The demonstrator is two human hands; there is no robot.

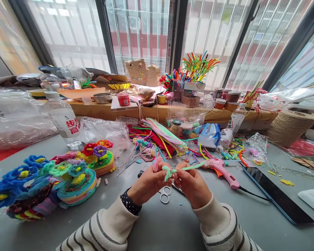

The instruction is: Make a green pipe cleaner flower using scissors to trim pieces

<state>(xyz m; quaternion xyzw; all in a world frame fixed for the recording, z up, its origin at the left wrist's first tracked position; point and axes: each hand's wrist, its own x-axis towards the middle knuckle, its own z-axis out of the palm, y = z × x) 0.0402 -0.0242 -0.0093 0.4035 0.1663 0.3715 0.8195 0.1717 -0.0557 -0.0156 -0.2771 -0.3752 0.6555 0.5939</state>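
Between my two hands is a pale green pipe cleaner, bent into small loops at its left end. My left hand pinches the looped part, and a pink fuzzy loop shows at its fingertips. The fingers of my right hand are closed on the same pipe cleaner close to the loops, and its straight tail sticks out to the right. Scissors lie on the table behind and below my hands. A pink glue gun rests to the right of my right hand.
Finished pipe cleaner flowers and a round coiled piece stand at left. Bundled pipe cleaners lie beyond my hands. A phone lies at right, near the glue gun's cord. Bottles, including a clear one, and a twine spool stand farther back.
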